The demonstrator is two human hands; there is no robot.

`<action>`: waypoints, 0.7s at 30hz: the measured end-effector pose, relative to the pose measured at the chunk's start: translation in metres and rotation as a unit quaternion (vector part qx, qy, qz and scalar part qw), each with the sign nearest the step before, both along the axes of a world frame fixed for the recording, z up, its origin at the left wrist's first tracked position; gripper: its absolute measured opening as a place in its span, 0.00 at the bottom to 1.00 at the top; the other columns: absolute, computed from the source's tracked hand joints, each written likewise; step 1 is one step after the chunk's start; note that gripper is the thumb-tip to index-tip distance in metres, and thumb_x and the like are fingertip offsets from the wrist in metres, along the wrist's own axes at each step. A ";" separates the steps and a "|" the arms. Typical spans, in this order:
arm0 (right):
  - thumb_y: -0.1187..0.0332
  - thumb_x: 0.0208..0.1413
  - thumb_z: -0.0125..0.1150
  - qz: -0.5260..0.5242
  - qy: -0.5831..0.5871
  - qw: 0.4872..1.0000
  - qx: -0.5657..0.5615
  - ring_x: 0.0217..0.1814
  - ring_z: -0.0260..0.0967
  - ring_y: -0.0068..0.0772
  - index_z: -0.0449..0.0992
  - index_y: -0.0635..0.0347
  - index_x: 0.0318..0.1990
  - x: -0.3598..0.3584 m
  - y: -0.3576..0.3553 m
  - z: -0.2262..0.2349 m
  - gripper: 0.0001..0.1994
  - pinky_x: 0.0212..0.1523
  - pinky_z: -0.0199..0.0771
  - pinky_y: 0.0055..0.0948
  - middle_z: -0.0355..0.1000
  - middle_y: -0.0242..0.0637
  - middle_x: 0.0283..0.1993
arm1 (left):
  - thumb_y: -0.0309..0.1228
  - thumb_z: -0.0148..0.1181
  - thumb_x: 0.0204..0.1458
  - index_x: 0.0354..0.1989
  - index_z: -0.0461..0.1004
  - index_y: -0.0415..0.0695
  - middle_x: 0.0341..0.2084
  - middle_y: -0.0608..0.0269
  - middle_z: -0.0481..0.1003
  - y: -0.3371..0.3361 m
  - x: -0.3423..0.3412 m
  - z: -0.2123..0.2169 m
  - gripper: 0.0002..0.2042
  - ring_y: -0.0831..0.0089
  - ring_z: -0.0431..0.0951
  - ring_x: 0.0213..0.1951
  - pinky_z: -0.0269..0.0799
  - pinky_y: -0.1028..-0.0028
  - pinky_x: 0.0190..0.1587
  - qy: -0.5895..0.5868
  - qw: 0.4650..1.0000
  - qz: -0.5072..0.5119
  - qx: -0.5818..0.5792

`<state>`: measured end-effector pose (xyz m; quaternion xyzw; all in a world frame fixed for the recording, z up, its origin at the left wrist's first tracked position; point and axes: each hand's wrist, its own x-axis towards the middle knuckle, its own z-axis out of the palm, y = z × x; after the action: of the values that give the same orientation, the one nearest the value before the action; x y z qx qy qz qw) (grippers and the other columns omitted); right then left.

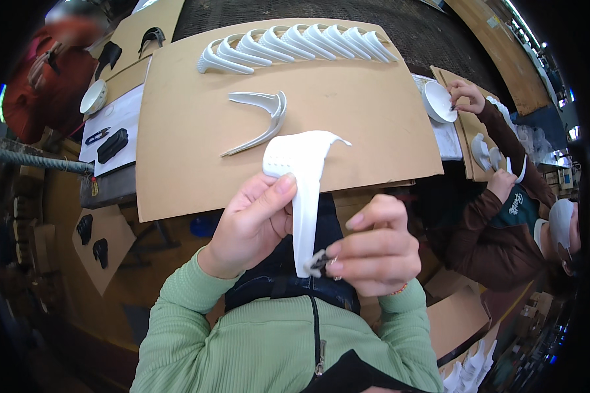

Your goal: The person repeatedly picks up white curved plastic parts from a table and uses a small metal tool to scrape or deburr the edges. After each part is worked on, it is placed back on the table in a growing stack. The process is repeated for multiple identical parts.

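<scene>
My left hand (259, 213) is closed on a white curved plastic part (306, 190), thumb on its front face below a patch of small holes. The part's long arm points down toward me, and its wide curved end is at the top. At the lower tip, my right hand (377, 252) pinches a small, crumpled-looking grey and black piece (317, 263) that meets the part; its kind is not clear. Beyond my hands, one or two nested white curved parts (278, 114) lie on the cardboard sheet (177, 144).
Several white curved parts (295, 42) stand in an overlapping row along the cardboard's far edge. On the left are a white bowl (94, 97), thread snips (98, 136) and a black object (113, 146). At right, a co-worker's hand (467, 96) reaches into another bowl (437, 103); another person (52, 85) is far left.
</scene>
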<state>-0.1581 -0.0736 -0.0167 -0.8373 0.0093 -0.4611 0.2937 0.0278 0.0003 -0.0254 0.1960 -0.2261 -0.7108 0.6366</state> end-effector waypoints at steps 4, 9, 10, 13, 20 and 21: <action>0.70 0.35 0.67 0.056 0.022 0.998 0.014 0.40 0.65 0.34 0.81 0.53 0.28 0.000 0.007 -0.005 0.08 0.36 0.58 0.32 0.76 0.25 0.33 | 0.32 0.42 0.63 0.45 0.66 0.34 0.32 0.60 0.74 -0.003 0.010 0.005 0.13 0.77 0.75 0.32 0.74 0.76 0.36 -0.055 0.995 0.079 -0.021; 0.80 0.34 0.70 0.021 0.023 0.990 0.140 0.39 0.68 0.36 0.81 0.57 0.28 -0.011 0.004 -0.014 0.10 0.38 0.69 0.30 0.76 0.33 0.31 | 0.34 0.44 0.63 0.41 0.69 0.38 0.26 0.62 0.74 -0.006 0.033 0.013 0.12 0.78 0.75 0.25 0.72 0.79 0.28 -0.299 0.921 0.245 -0.038; 0.80 0.34 0.70 0.001 0.016 0.988 0.157 0.39 0.68 0.36 0.80 0.57 0.28 -0.014 0.002 -0.016 0.10 0.38 0.69 0.30 0.76 0.33 0.30 | 0.34 0.46 0.63 0.40 0.70 0.37 0.25 0.63 0.74 -0.008 0.042 0.014 0.11 0.79 0.75 0.25 0.71 0.80 0.28 -0.320 0.908 0.266 -0.039; 0.80 0.36 0.69 -0.057 -0.021 0.979 0.194 0.38 0.67 0.36 0.79 0.59 0.28 -0.021 -0.003 -0.025 0.09 0.37 0.69 0.30 0.74 0.35 0.30 | 0.34 0.48 0.62 0.39 0.71 0.37 0.25 0.63 0.75 -0.011 0.071 0.015 0.11 0.80 0.75 0.25 0.71 0.81 0.29 -0.379 0.871 0.312 -0.033; 0.83 0.41 0.63 -0.132 -0.055 0.951 0.272 0.37 0.66 0.32 0.75 0.65 0.28 -0.037 -0.007 -0.037 0.06 0.36 0.68 0.27 0.71 0.38 0.30 | 0.30 0.54 0.58 0.47 0.70 0.41 0.32 0.67 0.75 -0.040 0.166 0.007 0.11 0.81 0.75 0.33 0.75 0.76 0.40 -0.359 0.847 0.391 0.010; 0.83 0.41 0.63 -0.133 -0.064 0.948 0.282 0.36 0.66 0.32 0.75 0.65 0.28 -0.038 -0.007 -0.038 0.06 0.36 0.69 0.26 0.70 0.38 0.30 | 0.30 0.55 0.58 0.48 0.69 0.42 0.33 0.68 0.75 -0.046 0.180 0.003 0.11 0.81 0.75 0.34 0.76 0.75 0.41 -0.346 0.853 0.391 0.003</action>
<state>-0.1962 -0.0804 -0.0544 -0.6802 0.2312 -0.5270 0.4541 0.2074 -0.0461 -0.0220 0.5037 -0.3339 -0.2898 0.7422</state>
